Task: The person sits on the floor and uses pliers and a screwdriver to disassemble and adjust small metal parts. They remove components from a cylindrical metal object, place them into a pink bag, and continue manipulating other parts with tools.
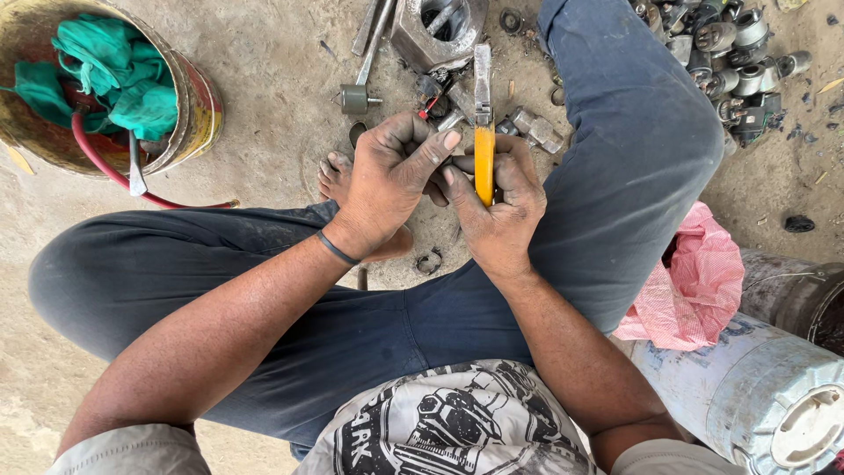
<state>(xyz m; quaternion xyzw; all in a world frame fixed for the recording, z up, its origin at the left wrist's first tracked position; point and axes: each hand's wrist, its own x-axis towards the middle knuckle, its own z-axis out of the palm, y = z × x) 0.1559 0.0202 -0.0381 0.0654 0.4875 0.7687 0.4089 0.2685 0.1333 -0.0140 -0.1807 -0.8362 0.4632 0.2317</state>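
Yellow-handled tool (483, 132) gripped by right hand (497, 207), long axis toward 12 o'clock; left hand (387, 176) fingers curled against it from 9 o'clock.

A: That tool (483, 145) in the right hand (498, 207)?
B: Smooth yellow plastic grip, dull grey metal blade beyond the fingers.
A: And left of the left hand (384, 180)?
B: A rusty, scuffed metal bucket (195, 105) holding soft green cloth (114, 75). Right of the hands, crinkled pink woven sacking (694, 281); beneath them, rough matt concrete (272, 79).
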